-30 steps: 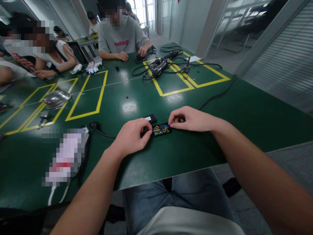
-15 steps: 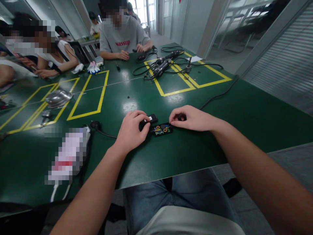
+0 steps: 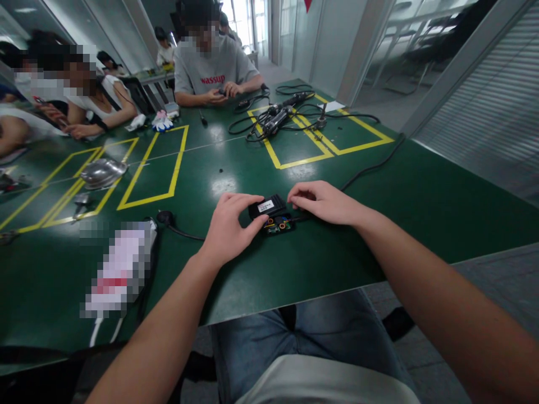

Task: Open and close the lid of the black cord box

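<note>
My left hand (image 3: 231, 225) grips a black cover (image 3: 266, 206) with a white label by its left end, between thumb and fingers. The cover is raised slightly over the back part of a small open black case (image 3: 278, 230), where a circuit board with copper-coloured rings shows. Just right of the case is my right hand (image 3: 322, 203), its fingers bent together near the black cable; whether they pinch anything is too small to tell. A black plug (image 3: 165, 217) on a cable lies left of my left hand.
A phone (image 3: 120, 266) with white cables lies at the left. Black tools with tangled cables (image 3: 275, 119) sit farther back. A metal bowl-like part (image 3: 103, 172) rests at the left. Across the green table (image 3: 337, 261) sits a person (image 3: 214, 73); others are at the far left.
The labelled cover has moved right and toward me, now partly over the open case, with my left hand on it. My right hand has shifted slightly left. The person opposite has brought both hands together.
</note>
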Demonstrator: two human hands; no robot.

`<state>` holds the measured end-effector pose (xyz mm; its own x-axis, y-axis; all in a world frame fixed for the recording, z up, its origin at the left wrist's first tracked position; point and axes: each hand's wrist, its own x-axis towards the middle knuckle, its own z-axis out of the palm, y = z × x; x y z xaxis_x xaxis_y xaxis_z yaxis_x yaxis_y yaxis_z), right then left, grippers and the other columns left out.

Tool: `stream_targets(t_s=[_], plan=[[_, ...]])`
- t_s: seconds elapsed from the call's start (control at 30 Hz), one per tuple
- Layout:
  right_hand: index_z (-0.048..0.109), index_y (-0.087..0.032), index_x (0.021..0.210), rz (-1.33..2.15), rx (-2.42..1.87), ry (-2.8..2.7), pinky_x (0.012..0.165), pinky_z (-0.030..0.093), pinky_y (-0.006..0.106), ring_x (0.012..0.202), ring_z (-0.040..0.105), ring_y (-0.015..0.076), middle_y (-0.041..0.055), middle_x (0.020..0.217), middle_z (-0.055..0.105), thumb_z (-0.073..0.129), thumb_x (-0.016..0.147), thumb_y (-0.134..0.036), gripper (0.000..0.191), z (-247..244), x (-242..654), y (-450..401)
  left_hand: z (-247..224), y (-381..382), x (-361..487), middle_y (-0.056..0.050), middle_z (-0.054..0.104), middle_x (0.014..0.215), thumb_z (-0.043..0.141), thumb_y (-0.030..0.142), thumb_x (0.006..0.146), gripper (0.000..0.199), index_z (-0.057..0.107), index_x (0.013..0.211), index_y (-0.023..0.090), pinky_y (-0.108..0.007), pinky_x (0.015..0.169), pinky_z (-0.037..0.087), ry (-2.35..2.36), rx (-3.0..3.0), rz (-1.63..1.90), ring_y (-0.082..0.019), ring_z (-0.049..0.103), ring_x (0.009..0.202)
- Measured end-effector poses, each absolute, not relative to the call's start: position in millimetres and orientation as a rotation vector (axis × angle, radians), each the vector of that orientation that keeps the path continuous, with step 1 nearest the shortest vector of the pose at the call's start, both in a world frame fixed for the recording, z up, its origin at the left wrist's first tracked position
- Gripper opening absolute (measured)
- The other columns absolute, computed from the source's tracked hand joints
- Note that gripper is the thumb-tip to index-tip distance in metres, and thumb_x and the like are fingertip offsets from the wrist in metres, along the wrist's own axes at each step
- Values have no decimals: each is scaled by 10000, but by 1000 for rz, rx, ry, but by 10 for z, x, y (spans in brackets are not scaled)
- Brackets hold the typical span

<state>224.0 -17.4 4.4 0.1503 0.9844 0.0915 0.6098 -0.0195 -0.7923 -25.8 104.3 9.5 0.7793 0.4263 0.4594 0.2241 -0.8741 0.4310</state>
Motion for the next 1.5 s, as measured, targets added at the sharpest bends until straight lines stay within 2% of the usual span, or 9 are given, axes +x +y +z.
stream_targets(t_s=[0.13,0.3,0.63,1.03,1.27,1.5], plan=[[760,-214,923,669,-1722,-1538,713,458,340,742,629,208,40,820,753,637,953,-427,247,41,2226,-168,73,981,-249,-89,846,1211,784,345,1010,305,801,1290,224,-513,1047,582,293,2635,652,-304,703,1143],[771,-213,929,679,-1726,-1537,718,467,345,743,626,207,44,835,756,687,928,-455,256,50,2215,-184,67,970,-224,-95,829,1219,773,341,1010,288,800,1274,229,-524,1062,580,288,2648,531,-307,696,1144],[801,-197,918,700,-1715,-1642,760,475,349,777,644,210,54,848,770,705,916,-517,334,76,2199,-201,58,960,-220,-99,819,1234,755,336,1039,288,769,1294,204,-495,1067,568,250,2657,525,-297,699,1146],[811,-202,990,737,-1679,-1747,745,442,330,780,615,201,43,873,754,689,965,-482,306,87,2194,-206,47,961,-202,-77,819,1123,831,326,992,309,788,1279,222,-484,1017,586,293,2671,490,-297,695,1093],[818,-200,954,775,-1654,-1729,756,458,331,794,653,208,49,869,781,712,949,-498,317,84,2203,-211,29,945,-197,-77,817,1094,844,272,972,295,795,1254,203,-461,961,603,304,2671,516,-279,715,1031],[829,-201,949,763,-1674,-1721,732,442,332,767,633,202,46,848,773,715,941,-499,320,84,2201,-213,17,943,-190,-75,816,1111,830,301,979,294,781,1258,223,-466,978,603,302,2683,510,-287,721,1057]])
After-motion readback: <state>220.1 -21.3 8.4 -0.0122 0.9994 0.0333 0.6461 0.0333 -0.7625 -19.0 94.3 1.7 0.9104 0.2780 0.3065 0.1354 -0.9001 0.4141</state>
